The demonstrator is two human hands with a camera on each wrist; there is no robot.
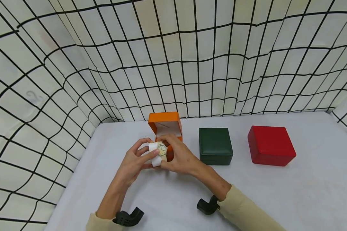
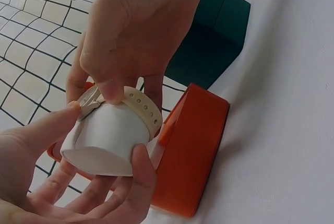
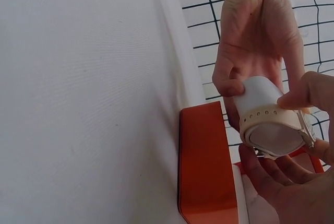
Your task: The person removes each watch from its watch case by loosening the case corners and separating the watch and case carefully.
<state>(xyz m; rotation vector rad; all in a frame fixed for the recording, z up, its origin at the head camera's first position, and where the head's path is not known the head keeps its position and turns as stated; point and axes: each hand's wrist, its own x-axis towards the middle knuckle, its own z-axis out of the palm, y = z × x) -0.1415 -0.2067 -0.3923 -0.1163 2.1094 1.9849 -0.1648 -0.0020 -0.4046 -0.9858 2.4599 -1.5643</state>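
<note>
A watch with a cream strap is wrapped around a white cushion. My left hand grips the cushion from the left, its thumb near the dial in the head view. From the other side my right hand holds the watch; in the left wrist view its thumb presses on the strap beside the buckle. Both hands hold these just in front of an open orange box, whose lid stands up with a pale lining. The hands partly hide the box's base.
A closed dark green box stands to the right of the orange one, and a closed red box farther right. All stand on a white-covered table. Black-gridded white sheeting rises behind and at the left.
</note>
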